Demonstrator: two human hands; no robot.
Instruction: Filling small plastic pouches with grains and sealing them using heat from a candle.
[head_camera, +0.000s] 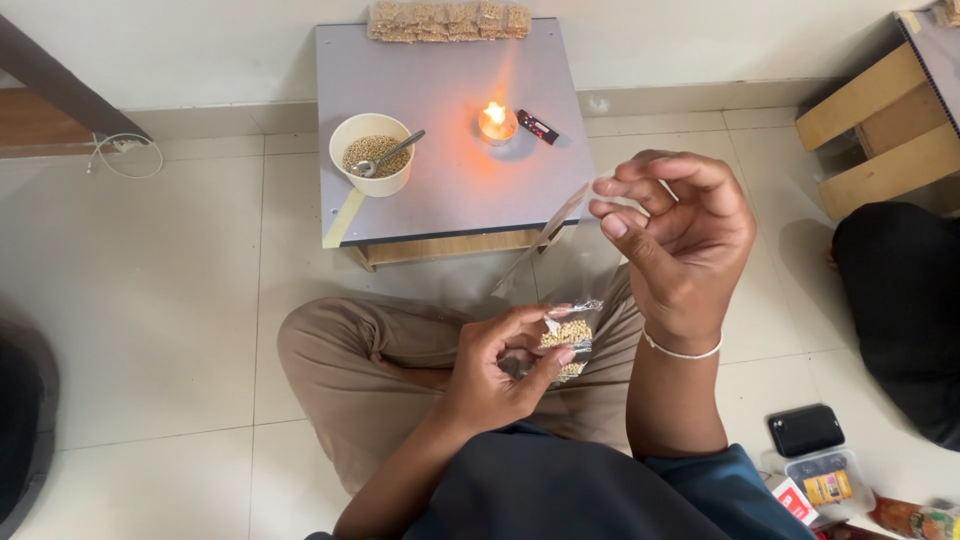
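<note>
Your left hand (505, 365) sits low over your lap, in front of the small grey table (440, 215), fingers closed around a small clear pouch of pale grains (567, 338) — thumb and forefinger pinch its upper edge, and the filled part bulges just past your fingertips. Your right hand (672, 235) is raised higher, near the table's front right corner, thumb and fingers brought together in a pinch on the end of a clear plastic strip (545, 240) that slants down from it toward the pouch; how tight the pinch is you cannot tell. On the table, a lit candle (496, 122) burns near the middle toward the back, with a small dark lighter (538, 127) just beside it. At the table's left side stands a cream bowl of grains (372, 152) with a spoon (392, 156) resting in it. Along the table's far edge lies a row of filled pouches (448, 20) — touching one another
</note>
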